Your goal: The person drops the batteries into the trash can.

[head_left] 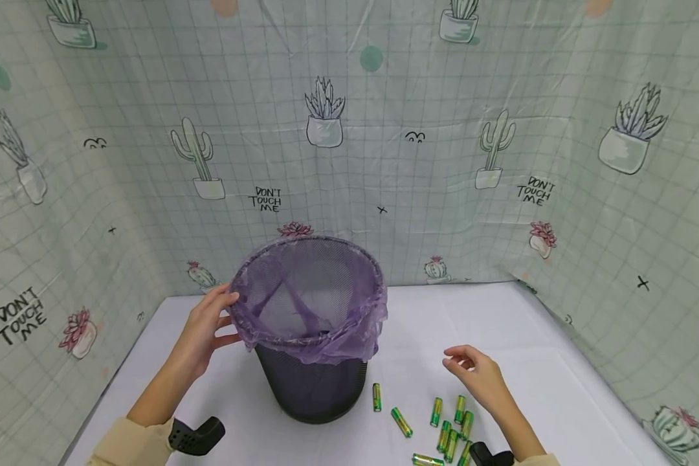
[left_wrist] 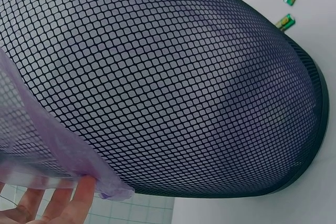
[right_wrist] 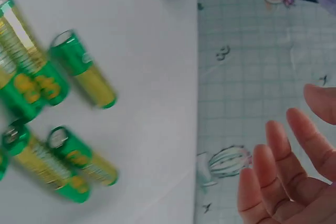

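A black mesh trash can (head_left: 320,388) stands on the table, lined with a thin purple trash bag (head_left: 340,346) folded over its rim. My left hand (head_left: 206,327) holds the can at the left side of its rim. In the left wrist view, its fingers (left_wrist: 84,195) touch the purple bag's edge against the mesh. My right hand (head_left: 480,375) hovers empty over the table to the right of the can, fingers loosely bent. Several green and yellow batteries (head_left: 401,422) lie below and left of that hand. The right wrist view shows a closer battery (right_wrist: 84,72) and the empty fingers (right_wrist: 278,140).
A white cloth (head_left: 431,317) covers the table. Around its back and sides hangs a pale green grid curtain (head_left: 378,168) with cactus prints. One battery (head_left: 377,397) lies close beside the can's base. Black wrist devices (head_left: 197,437) sit at both cuffs.
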The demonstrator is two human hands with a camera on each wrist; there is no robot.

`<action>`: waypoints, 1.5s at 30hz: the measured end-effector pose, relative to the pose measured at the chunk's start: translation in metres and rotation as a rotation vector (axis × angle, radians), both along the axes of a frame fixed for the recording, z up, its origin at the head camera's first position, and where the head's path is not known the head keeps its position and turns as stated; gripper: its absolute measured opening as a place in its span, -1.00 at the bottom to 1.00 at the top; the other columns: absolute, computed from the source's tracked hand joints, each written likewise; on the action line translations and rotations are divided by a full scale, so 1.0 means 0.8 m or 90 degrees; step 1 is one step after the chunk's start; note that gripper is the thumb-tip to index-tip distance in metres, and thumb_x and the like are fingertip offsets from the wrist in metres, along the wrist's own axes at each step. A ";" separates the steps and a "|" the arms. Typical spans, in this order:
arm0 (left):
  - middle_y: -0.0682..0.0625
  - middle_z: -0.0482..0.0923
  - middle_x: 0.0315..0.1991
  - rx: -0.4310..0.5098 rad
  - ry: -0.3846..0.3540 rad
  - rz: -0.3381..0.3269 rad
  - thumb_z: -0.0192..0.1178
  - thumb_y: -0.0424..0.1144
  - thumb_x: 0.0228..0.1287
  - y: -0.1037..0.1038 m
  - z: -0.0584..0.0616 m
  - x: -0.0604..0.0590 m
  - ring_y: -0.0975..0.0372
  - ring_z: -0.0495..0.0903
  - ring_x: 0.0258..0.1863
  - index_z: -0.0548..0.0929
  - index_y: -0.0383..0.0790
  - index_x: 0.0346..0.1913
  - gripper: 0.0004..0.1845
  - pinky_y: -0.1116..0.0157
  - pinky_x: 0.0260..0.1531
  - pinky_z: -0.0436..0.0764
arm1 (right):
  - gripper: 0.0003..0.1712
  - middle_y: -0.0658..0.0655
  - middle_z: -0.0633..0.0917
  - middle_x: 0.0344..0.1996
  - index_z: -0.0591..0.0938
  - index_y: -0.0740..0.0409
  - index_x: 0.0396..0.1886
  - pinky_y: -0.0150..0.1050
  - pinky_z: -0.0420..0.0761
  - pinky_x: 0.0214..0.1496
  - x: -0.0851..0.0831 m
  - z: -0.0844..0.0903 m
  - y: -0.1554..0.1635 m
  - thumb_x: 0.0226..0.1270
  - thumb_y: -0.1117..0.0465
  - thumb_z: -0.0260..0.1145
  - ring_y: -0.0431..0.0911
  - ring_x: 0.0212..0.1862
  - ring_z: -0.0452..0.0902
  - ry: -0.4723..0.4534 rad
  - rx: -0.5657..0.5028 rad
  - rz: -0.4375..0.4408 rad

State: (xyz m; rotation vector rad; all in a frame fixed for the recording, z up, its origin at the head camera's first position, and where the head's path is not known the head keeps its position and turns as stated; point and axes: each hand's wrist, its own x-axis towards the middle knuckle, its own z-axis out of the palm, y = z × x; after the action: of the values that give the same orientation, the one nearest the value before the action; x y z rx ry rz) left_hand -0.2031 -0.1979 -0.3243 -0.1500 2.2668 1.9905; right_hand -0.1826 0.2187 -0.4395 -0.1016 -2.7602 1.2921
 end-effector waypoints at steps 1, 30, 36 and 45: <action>-0.15 0.16 0.25 0.000 0.001 -0.001 -0.17 0.02 0.42 0.000 0.000 0.000 0.37 0.48 -0.16 0.01 -0.14 0.45 -0.36 0.32 -0.17 0.59 | -0.64 0.07 0.64 -0.33 0.62 0.24 -0.10 -0.35 0.44 -0.31 0.001 -0.004 0.004 0.23 0.07 0.28 -0.21 -0.30 0.45 -0.019 0.006 -0.003; -0.15 0.17 0.25 -0.003 0.008 -0.002 -0.19 -0.01 0.43 0.001 -0.001 -0.001 0.28 0.47 -0.09 0.07 -0.14 0.43 -0.41 0.27 -0.13 0.58 | -0.47 0.06 0.52 -0.62 0.55 0.29 -0.50 -0.32 0.34 -0.44 0.008 -0.070 0.040 0.18 -0.15 0.22 -0.12 -0.45 0.37 -0.253 0.076 -0.035; -0.18 0.14 0.29 -0.005 -0.001 -0.005 -0.18 0.00 0.43 0.004 -0.001 -0.001 0.23 0.46 -0.04 0.03 -0.13 0.44 -0.39 0.25 -0.11 0.58 | -0.47 0.11 0.56 -0.60 0.56 0.36 -0.47 -0.28 0.44 -0.43 0.007 -0.070 0.038 0.17 -0.10 0.25 -0.09 -0.46 0.44 -0.264 0.121 -0.031; -0.19 0.10 0.33 -0.011 -0.007 -0.003 -0.18 0.01 0.43 0.001 -0.002 -0.001 0.14 0.41 0.04 0.00 -0.13 0.45 -0.37 0.22 -0.08 0.57 | -0.57 0.11 0.56 -0.61 0.56 0.37 -0.47 -0.22 0.47 -0.43 0.000 -0.073 0.035 0.12 0.00 0.28 -0.07 -0.47 0.46 -0.255 0.166 -0.022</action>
State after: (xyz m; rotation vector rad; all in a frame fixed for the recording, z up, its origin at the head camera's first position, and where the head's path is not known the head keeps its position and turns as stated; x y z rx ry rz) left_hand -0.2038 -0.1975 -0.3262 -0.1574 2.2759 1.9638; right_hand -0.1827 0.2467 -0.4977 -0.4293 -3.2147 0.9799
